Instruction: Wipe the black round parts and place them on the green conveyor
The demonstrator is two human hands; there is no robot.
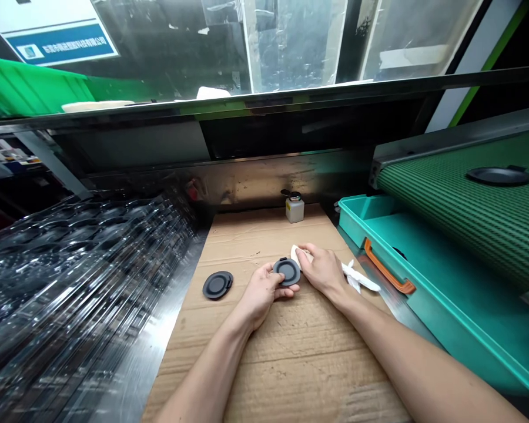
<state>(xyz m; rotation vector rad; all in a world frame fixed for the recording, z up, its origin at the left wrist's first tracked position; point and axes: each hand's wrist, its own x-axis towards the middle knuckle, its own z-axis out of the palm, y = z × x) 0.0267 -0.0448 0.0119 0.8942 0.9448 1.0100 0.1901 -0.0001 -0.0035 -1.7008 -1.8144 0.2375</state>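
- Way out left of the fingers: a stack of clear blister trays (92,235), blurry on my end. Looks clear of both wrists, but a wide left elbow might clip it.
- Just left of the left fingers, a dark tabbed disc (217,285) lies flat on the cardboard sheet (304,364). Swing that wrist out carelessly and it'd probably get shoved.
- The left hand (260,288) is pinching the held disc (286,272), thumb on its face, fingers underneath. Thin rim, so I'd guess a hard push from the right could spin or pop it out. That thumb could smudge the face too, and it's blocking part of it.
- Beyond the fingertips stands a small dispenser bottle (295,210), lid apparently flipped up. Nothing between it and the hands, so a long reach could tip it.
- The right hand (324,270) has its fingers pinched on a white cloth (294,254), right by the disc's edge; can't tell if they touch. Bunched fabric might snag the tab.
- Right of those knuckles: crumpled white scraps (361,277), then a teal bin (467,346) whose orange handle (388,270) sticks out toward the forearm. Farther right, the green conveyor belt (445,188) overhangs the bin, carrying another disc (499,175).
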